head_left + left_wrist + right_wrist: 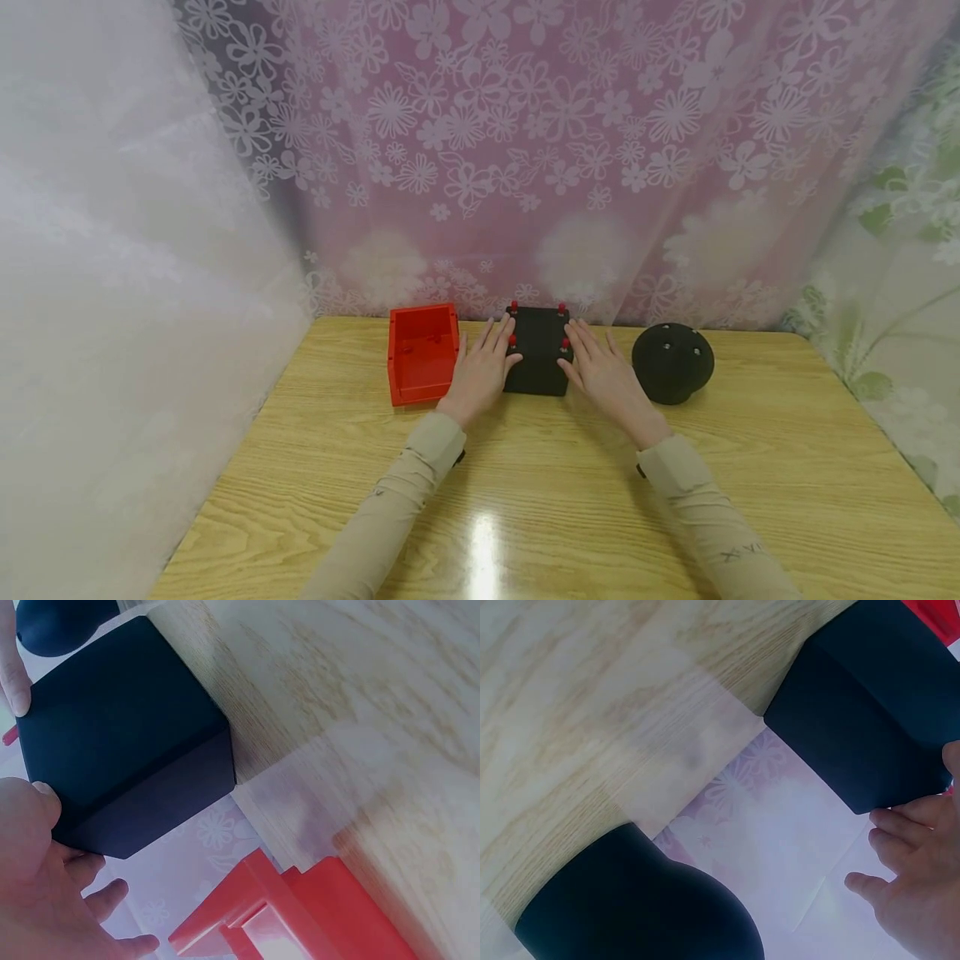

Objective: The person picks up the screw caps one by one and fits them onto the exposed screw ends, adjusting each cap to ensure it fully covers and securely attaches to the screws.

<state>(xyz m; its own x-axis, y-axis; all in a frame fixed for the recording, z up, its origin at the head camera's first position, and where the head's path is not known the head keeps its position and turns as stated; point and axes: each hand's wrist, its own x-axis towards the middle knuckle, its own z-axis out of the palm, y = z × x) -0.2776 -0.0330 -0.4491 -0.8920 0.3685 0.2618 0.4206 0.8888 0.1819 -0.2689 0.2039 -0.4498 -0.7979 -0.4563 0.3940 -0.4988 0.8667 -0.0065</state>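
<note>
A black box [537, 333] stands on the table with small red pegs [513, 341] sticking up from its corners. Along the left side of the box lies my left hand [480, 371], fingers straight and thumb touching the near upper edge. My right hand [609, 379] mirrors it on the right side. In the left wrist view the left thumb [47, 796] rests at the edge of the box, and the fingers are spread below. The right wrist view shows the right fingers [904, 832] against the box's side. Neither palm wraps round it.
An open red box [396, 367] sits left of the left hand, close to it. Right of the right hand stands a rounded black object [666, 379] with small metallic spots on top. A flowered pink curtain [487, 167] hangs behind the wooden table [330, 500].
</note>
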